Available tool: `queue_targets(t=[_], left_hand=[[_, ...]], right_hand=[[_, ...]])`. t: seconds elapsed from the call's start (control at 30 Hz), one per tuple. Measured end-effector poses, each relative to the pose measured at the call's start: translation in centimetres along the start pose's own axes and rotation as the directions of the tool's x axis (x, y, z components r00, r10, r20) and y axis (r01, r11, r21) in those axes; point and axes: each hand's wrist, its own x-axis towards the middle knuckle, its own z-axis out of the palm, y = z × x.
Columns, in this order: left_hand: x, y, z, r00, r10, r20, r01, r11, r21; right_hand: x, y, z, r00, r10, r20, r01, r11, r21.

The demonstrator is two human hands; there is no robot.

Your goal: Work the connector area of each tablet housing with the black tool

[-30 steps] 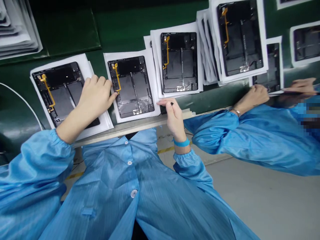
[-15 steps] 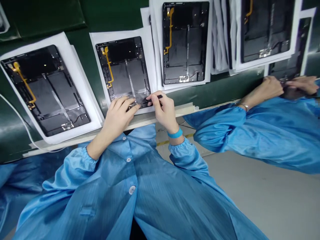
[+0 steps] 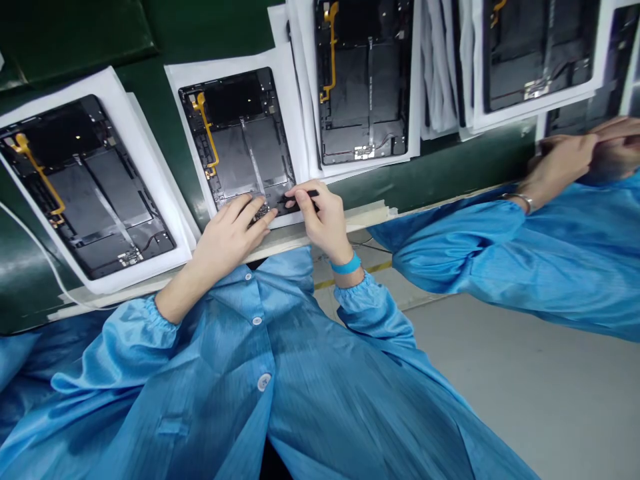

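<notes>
An opened black tablet chassis (image 3: 240, 143) with a yellow flex cable lies on white paper right in front of me on the green belt (image 3: 150, 73). My left hand (image 3: 227, 230) rests on its near edge, fingers stretched flat and pressing beside a small connector. My right hand (image 3: 320, 217) is pinched on a thin black tool (image 3: 300, 198), whose tip touches the chassis's lower right corner. Both hands sit close together at that bottom edge.
More opened chassis on paper lie on the belt: one at the left (image 3: 80, 183), one behind (image 3: 365, 80), others at the right (image 3: 535, 47). A co-worker in a blue sleeve (image 3: 500, 247) works at the right, hands (image 3: 575, 157) on a unit. A white cable (image 3: 35, 247) crosses the left.
My left hand left the left chassis and came to the middle one's near edge. My right hand brought the black tool onto that edge. The view shifted left and closer.
</notes>
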Motion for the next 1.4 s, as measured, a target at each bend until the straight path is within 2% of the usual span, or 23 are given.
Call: queue_targets(t=[0.1,0.2,0.33,0.5,0.73,0.9,1.03,1.2,1.4], left_hand=[[-0.1,0.0,0.3,1.000,-0.024,0.014,0.024,1.000,-0.001],[-0.2,-0.1,0.5,0.999,-0.044,0.031,0.046,0.998,-0.049],[-0.1,-0.4,0.7,0.999,-0.027,-0.043,0.024,0.998,-0.058],[0.1,-0.5,0.8,0.992,-0.018,-0.121,0.010,0.998,-0.065],[0.2,-0.2,0.9,0.994,-0.092,-0.057,0.085,0.989,-0.123],[0.2,-0.1,1.0,0.995,-0.102,-0.017,0.100,0.989,-0.114],[0.5,0.6,0.2,0.996,-0.086,-0.002,0.085,0.993,-0.080],[1.1,1.8,-1.7,0.996,-0.056,0.072,0.053,0.998,0.036],[1.6,1.8,-4.1,0.985,-0.028,0.172,0.030,1.000,-0.005]], right_hand=[[-0.1,0.0,0.0,1.000,0.009,-0.001,-0.009,1.000,-0.004],[-0.1,0.1,-0.2,0.998,0.031,-0.054,-0.029,0.999,0.039],[0.7,0.4,-0.6,0.995,-0.007,-0.095,0.009,1.000,0.022],[2.2,0.8,-1.3,0.995,-0.102,0.016,0.102,0.994,-0.027],[2.8,1.5,-1.4,0.982,-0.147,0.116,0.161,0.980,-0.120],[2.8,2.2,-1.7,0.976,-0.165,0.139,0.191,0.961,-0.199],[2.0,1.8,-1.6,0.982,-0.161,0.099,0.176,0.969,-0.175],[0.1,0.6,0.7,0.996,-0.080,-0.040,0.079,0.996,-0.035],[-0.8,0.6,1.7,0.998,-0.039,-0.038,0.039,0.999,-0.013]])
